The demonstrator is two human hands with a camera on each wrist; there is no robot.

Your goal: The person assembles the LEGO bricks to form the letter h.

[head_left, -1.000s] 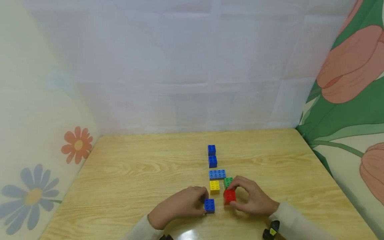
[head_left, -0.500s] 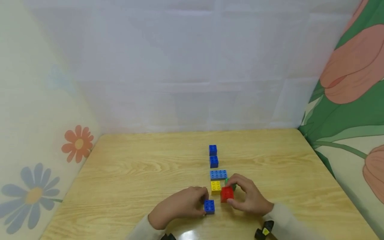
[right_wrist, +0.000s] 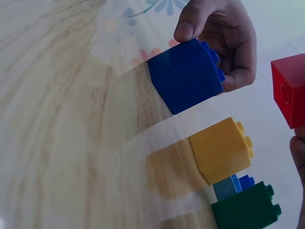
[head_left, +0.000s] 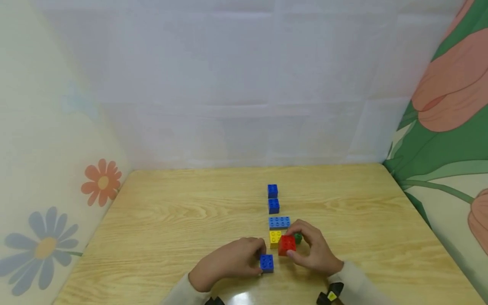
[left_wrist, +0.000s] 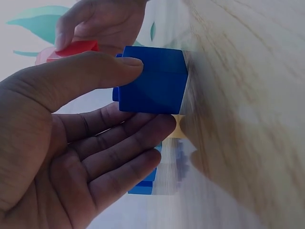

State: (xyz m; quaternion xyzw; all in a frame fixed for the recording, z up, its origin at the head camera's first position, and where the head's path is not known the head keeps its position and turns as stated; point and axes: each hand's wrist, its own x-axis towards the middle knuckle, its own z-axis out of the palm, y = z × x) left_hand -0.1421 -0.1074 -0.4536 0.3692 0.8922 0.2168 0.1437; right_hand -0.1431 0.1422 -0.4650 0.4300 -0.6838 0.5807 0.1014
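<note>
The wooden table [head_left: 171, 203] carries a loose row of blocks, with the yellow block [head_left: 275, 238] near its middle, and as far as the pictures show no block is fitted onto another. The right hand [head_left: 314, 250], to the right of the yellow block, grasps a red block between thumb and fingers; the left hand [head_left: 230, 259], on the near left of the yellow block, pinches a blue block that rests on the table. The long light-blue block [head_left: 279, 222] lies just behind the yellow block, ungripped. Of the smaller blocks, the red block [head_left: 287, 245] is raised off the table, just in front and to the right of the yellow block; the held blue block [head_left: 267, 263] sits nearer the person than the yellow block; the green block [head_left: 298, 238], partly hidden, is on its right; two dark blue blocks [head_left: 273, 206] stand farther behind it. I judge the work to be at an early stage: two blocks in hand, one lifted, nothing joined, five left ungripped
</note>
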